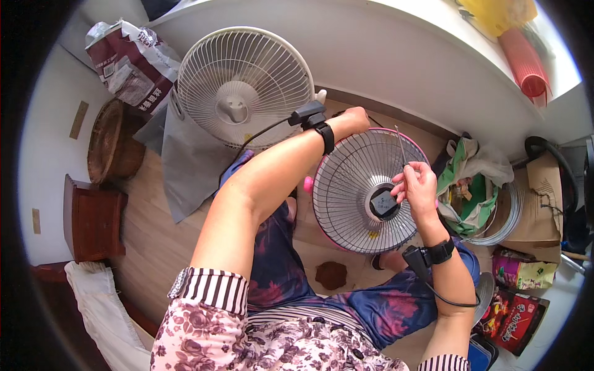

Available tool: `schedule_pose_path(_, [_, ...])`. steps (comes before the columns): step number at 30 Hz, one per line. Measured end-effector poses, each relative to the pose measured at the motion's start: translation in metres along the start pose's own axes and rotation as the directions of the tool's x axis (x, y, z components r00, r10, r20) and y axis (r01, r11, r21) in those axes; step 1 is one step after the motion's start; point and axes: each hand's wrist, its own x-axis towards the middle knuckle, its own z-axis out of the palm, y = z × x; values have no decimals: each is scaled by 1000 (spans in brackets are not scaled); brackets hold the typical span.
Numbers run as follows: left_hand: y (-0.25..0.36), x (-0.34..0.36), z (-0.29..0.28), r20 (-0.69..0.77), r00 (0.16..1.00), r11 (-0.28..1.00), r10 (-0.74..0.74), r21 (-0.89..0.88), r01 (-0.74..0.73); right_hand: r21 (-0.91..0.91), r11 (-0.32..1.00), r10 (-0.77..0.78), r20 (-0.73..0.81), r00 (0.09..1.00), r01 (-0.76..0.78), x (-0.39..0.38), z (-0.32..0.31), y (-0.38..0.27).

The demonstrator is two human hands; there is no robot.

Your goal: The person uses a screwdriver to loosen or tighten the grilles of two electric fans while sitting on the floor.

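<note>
A round dish heater (346, 185) with a pink rim, a wire grille and a black centre stands tilted between my knees. My left hand (355, 121) is closed at its far rim, knuckles up; what its fingers hold is hidden. Over the right part of the grille, my right hand (416, 188) pinches a slim metal rod (400, 143) that points up and away. The rod's lower end is concealed by the fingers, and its exact kind cannot be made out. A pink knob (308, 184) sticks out from the heater's left side.
A larger cream-coloured round heater (207, 80) stands at the back left beside a grey bag (192, 164). To the right are a green-white sack (455, 207), a wire coil (508, 216) and cardboard (538, 198). A brown stool (93, 219) is at left.
</note>
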Motion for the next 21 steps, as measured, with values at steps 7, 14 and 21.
schedule_pose_path(7, [5, -11, -2, 22, 996, 996, 83, 27, -84, -20, 1000, -17, 6, 1000, 17, -5, -3, -3])
schedule_pose_path(14, [4, -13, -4, 49, 997, 998, 61, 24, -62, -30, 999, -13, 9, 1000, 13, -4, -2, 1])
schedule_pose_path(21, [5, -12, -3, 49, 998, 999, 49, -21, -48, -32, 999, -7, -2, 1000, 7, -3, -3, 2])
